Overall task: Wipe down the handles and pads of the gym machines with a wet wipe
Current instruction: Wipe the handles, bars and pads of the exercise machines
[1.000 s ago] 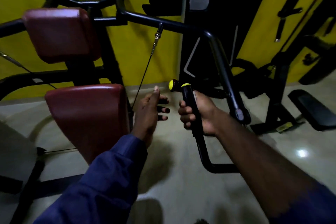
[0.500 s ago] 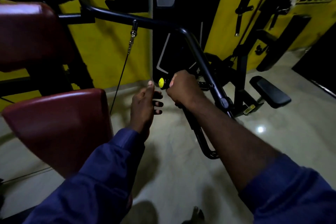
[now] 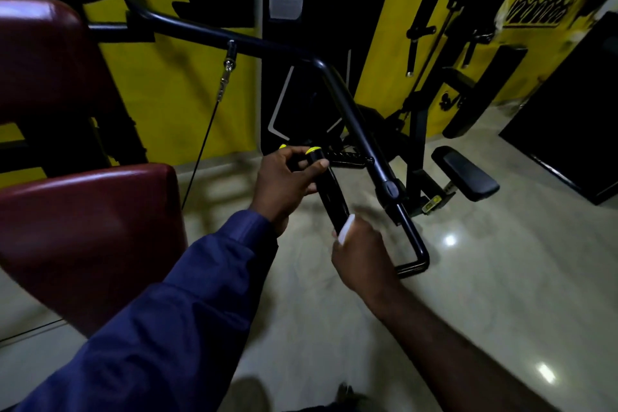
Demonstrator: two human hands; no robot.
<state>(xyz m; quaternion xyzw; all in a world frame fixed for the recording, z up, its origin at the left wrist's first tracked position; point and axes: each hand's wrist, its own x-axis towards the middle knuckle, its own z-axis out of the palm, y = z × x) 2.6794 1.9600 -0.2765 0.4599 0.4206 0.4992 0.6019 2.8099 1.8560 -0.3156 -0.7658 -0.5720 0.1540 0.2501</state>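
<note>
Black handle [image 3: 329, 189] ran between both hands. Left hand [image 3: 287, 181] gripped its upper end, fingers curled round it just under the yellow end cap [image 3: 313, 150], thumb laid across the front. Right hand [image 3: 361, 251] was closed lower on the same handle, with the white wet wipe [image 3: 346, 229] held under its fingers against the grip and its fingertips hidden. Maroon seat pad [image 3: 90, 231] sat left of the left fingers, apart.

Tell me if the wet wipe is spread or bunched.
Bunched: only a small white wad of the wet wipe shows, gripped in the right hand at the handle.
</note>
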